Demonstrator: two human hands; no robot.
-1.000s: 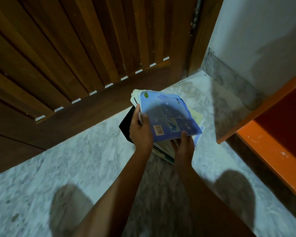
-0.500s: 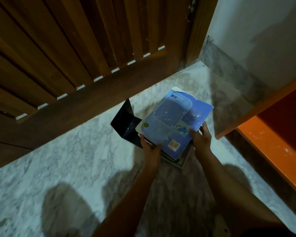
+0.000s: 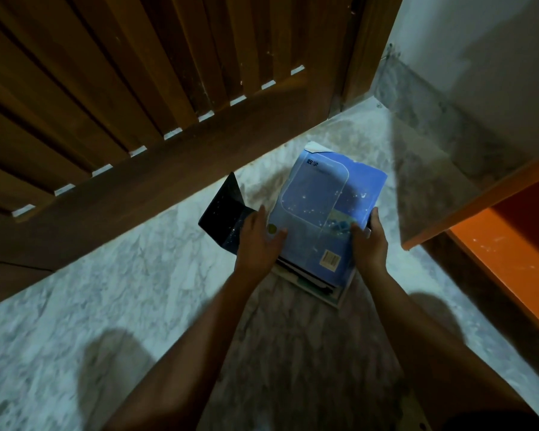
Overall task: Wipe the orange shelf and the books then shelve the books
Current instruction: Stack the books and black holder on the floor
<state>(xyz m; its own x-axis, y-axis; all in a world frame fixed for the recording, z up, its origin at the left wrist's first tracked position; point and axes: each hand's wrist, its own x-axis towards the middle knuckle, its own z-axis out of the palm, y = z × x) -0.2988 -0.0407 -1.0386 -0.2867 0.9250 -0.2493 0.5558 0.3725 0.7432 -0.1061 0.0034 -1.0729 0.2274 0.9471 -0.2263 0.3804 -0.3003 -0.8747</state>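
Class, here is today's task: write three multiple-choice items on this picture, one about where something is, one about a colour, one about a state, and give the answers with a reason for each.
1. Where does the stack of books sit?
A. On the marble floor
B. On the orange shelf
C. Leaning upright against the wooden door

2. What colour is the cover of the top book?
A. Red
B. Blue
C. Green

3. How do the hands meet the stack?
A. Only one hand touches it
B. Both hands hang clear above it
C. The left hand and right hand take a grip on opposite sides

Answers:
1. A, since the floor shows all round the stack and the shelf lies apart to the right.
2. B, as the cover with the barcode is plainly blue.
3. C, as each hand presses one side edge.
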